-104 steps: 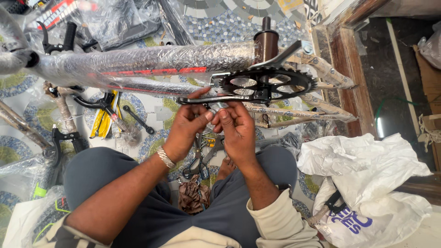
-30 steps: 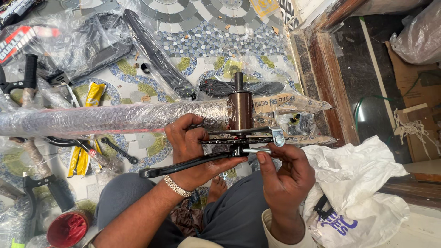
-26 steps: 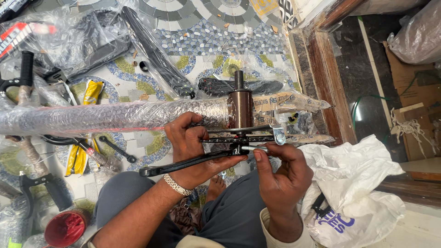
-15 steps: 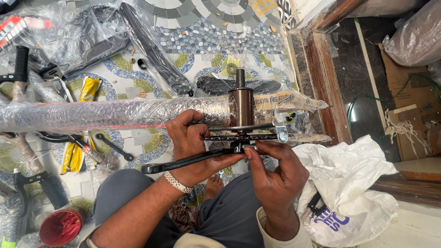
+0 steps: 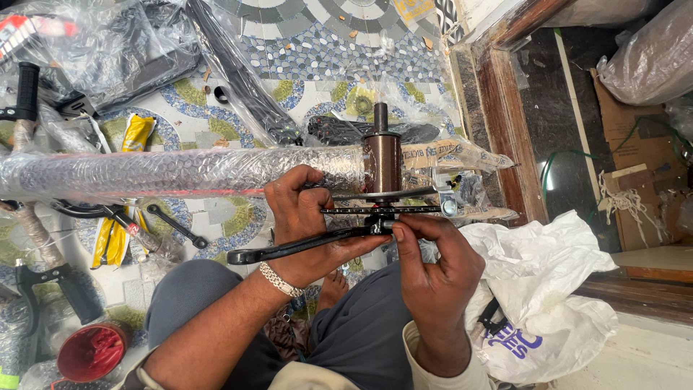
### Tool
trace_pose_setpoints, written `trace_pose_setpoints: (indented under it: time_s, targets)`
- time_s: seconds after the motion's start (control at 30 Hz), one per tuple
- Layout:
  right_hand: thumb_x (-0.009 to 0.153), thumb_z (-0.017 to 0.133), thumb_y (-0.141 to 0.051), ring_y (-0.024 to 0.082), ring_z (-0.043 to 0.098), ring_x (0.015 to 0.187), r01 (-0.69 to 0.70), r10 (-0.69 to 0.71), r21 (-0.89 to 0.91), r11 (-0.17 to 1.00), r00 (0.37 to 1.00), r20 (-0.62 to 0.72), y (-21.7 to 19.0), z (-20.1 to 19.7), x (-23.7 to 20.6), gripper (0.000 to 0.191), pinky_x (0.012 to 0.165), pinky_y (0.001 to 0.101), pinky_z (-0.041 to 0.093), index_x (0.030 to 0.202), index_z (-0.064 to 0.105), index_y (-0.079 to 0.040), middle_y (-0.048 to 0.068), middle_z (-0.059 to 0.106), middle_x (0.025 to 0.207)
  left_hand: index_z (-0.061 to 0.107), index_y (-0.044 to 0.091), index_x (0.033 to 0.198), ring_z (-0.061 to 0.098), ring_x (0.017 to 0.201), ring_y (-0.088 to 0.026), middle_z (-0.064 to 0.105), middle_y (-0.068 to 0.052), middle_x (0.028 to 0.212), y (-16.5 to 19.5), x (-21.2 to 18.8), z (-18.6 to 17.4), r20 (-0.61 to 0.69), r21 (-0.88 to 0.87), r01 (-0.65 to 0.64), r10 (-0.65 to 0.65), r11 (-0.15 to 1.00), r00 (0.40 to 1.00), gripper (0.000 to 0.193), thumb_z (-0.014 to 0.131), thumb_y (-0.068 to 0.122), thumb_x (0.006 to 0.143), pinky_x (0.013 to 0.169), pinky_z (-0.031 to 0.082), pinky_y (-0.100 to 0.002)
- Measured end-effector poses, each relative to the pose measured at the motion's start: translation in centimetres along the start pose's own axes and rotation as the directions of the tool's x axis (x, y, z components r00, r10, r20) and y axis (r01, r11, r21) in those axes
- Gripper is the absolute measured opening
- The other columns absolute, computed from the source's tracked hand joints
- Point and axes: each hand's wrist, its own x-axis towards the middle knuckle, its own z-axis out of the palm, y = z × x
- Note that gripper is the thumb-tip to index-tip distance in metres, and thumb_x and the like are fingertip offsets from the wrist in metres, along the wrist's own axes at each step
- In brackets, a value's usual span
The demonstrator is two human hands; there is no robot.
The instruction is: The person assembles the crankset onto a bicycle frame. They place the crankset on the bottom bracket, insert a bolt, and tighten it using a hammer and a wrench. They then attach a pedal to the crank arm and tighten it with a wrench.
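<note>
A bicycle frame wrapped in bubble wrap (image 5: 166, 172) lies across the patterned floor over my lap. Its brown bottom bracket shell (image 5: 382, 162) stands upright with an axle on top. My left hand (image 5: 307, 227) grips the black crank arm (image 5: 289, 248) where it meets the chainring (image 5: 390, 210), seen edge-on. My right hand (image 5: 433, 271) pinches the crank's hub end between thumb and fingers, just below the shell.
A white plastic bag (image 5: 548, 303) lies at my right knee. A red cup (image 5: 92, 352), a yellow packet (image 5: 115, 238), a black spanner (image 5: 177, 226) and wrapped bicycle parts (image 5: 238, 79) are spread on the floor to the left. A wooden door threshold (image 5: 498, 108) runs along the right.
Since 3.5 s ago the frame was turned, so the chainring shows edge-on instead of flat. Over the last second my right fingers shifted slightly on the crank hub; my left hand kept its grip.
</note>
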Motion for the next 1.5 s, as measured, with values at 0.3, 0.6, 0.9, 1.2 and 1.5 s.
trace_pose_setpoints:
  time_s: [0.3, 0.6, 0.9, 1.2, 1.5]
  targets:
    - [0.094, 0.077, -0.004, 0.016, 0.074, 0.084, 0.017, -0.017, 0.005, 1.000, 1.000, 0.021, -0.4, -0.2, 0.2, 0.009, 0.077, 0.0257, 0.056, 0.101, 0.071, -0.001, 0.010, 0.076, 0.094, 0.040, 0.006, 0.111, 0.039, 0.111, -0.031, 0.040, -0.019, 0.120, 0.2, 0.3, -0.4, -0.017, -0.026, -0.012, 0.011, 1.000, 1.000, 0.091, 0.092, 0.068, 0.071, 0.094, 0.033, -0.052]
    - [0.096, 0.076, -0.007, 0.011, 0.069, 0.081, -0.069, 0.059, 0.150, 0.986, 0.996, 0.072, 0.6, -0.7, 0.0, 0.011, 0.075, 0.0236, 0.054, 0.104, 0.072, -0.001, 0.007, 0.076, 0.092, 0.043, 0.006, 0.109, 0.039, 0.114, -0.031, 0.040, -0.017, 0.122, 0.3, 0.3, -0.7, -0.004, -0.034, -0.013, 0.012, 0.999, 1.000, 0.089, 0.095, 0.066, 0.069, 0.096, 0.033, -0.052]
    - [0.108, 0.063, -0.007, 0.014, 0.071, 0.096, -0.058, 0.069, 0.426, 0.903, 0.998, -0.008, 3.0, 0.4, -2.1, 0.015, 0.089, 0.0253, 0.059, 0.120, 0.064, 0.004, 0.011, 0.073, 0.104, 0.045, 0.005, 0.106, 0.040, 0.114, -0.031, 0.041, -0.017, 0.120, 0.2, 0.4, -1.0, 0.023, -0.049, -0.030, 0.031, 0.998, 0.999, 0.086, 0.095, 0.064, 0.069, 0.095, 0.033, -0.052]
    - [0.105, 0.067, -0.001, 0.016, 0.068, 0.102, 0.055, -0.047, 0.259, 0.964, 0.998, -0.037, 2.2, 0.6, -2.0, 0.015, 0.092, 0.0257, 0.054, 0.120, 0.068, 0.001, 0.011, 0.072, 0.112, 0.045, 0.006, 0.105, 0.041, 0.112, -0.031, 0.043, -0.017, 0.120, 0.4, 0.4, -1.2, 0.017, -0.071, -0.005, 0.006, 0.997, 1.000, 0.083, 0.096, 0.060, 0.069, 0.095, 0.034, -0.051]
    - [0.095, 0.076, -0.003, 0.017, 0.074, 0.100, 0.131, -0.136, 0.081, 0.988, 0.988, 0.070, 1.2, -0.5, -0.1, 0.019, 0.086, 0.0264, 0.057, 0.113, 0.073, -0.003, 0.011, 0.075, 0.108, 0.045, 0.006, 0.105, 0.041, 0.114, -0.032, 0.042, -0.018, 0.121, 0.2, 0.4, -1.4, 0.030, -0.094, -0.001, 0.004, 0.996, 1.000, 0.082, 0.096, 0.060, 0.069, 0.095, 0.034, -0.051]
